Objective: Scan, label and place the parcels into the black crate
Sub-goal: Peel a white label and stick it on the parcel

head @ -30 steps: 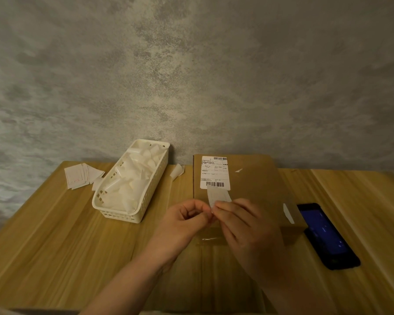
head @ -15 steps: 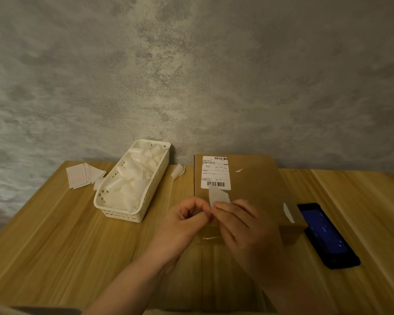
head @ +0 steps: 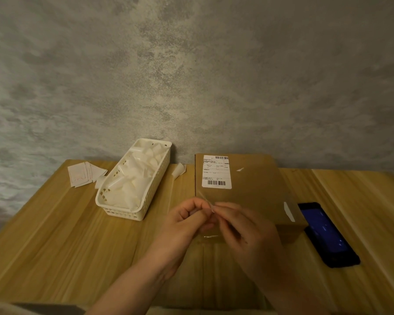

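Head cam — barcoded label (head: 216, 171), text unreadable

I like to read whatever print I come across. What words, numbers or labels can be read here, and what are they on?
No text here can be quoted.
Shipping label on the cardboard parcel: barcodes and printed lines, too small and blurred to read.
Paper slips by the white basket: faint reddish marks, unreadable.
Phone screen: blue glow, nothing legible.
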Available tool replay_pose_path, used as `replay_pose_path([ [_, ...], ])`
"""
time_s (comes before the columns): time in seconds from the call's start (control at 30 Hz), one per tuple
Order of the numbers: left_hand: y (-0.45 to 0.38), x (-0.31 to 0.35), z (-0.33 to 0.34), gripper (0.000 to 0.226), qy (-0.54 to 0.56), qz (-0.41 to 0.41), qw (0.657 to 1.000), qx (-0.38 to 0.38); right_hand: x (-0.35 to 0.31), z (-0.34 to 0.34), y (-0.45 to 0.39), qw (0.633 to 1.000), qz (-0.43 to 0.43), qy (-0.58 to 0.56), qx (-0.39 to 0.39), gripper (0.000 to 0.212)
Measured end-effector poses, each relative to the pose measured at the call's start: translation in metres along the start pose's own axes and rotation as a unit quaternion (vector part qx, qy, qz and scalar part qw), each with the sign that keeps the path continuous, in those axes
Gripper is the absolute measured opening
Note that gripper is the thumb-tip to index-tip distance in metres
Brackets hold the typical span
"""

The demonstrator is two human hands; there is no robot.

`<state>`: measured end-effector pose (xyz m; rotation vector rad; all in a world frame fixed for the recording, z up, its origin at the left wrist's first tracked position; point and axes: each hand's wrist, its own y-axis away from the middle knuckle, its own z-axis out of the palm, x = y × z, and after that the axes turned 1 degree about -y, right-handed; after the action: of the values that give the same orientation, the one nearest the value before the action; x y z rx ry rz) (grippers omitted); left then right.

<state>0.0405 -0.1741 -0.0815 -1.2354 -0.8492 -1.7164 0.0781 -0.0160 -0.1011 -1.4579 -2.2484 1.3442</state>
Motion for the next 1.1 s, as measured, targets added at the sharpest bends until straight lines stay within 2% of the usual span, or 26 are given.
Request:
replay_pose_path([
  [0.1,0.002,0.004,-0.001,0.01,0.014,-0.002,1.0,-0.01,0.001,-0.002,0.0,0.999,-0.036,0.039,0.011,0.025],
  [0.57,0.001,0.0,0.001,0.02,0.019,-0.072,0.997,0.013,0.005,-0.005,-0.003,0.99,-0.086,0.102,0.051,0.019],
  [0.63,0.001,0.0,0.002,0.027,0.024,-0.07,0.997,0.014,0.006,-0.004,-0.003,0.989,-0.091,0.107,0.045,0.02],
  [0.77,0.001,0.002,0.004,0.013,0.003,-0.055,0.998,0.025,0.008,-0.003,-0.004,0.989,-0.093,0.106,0.042,0.02],
  [1.1,-0.001,0.003,0.002,0.012,-0.03,-0.019,0.999,0.035,0.012,-0.001,-0.004,0.987,-0.104,0.117,0.028,0.022],
])
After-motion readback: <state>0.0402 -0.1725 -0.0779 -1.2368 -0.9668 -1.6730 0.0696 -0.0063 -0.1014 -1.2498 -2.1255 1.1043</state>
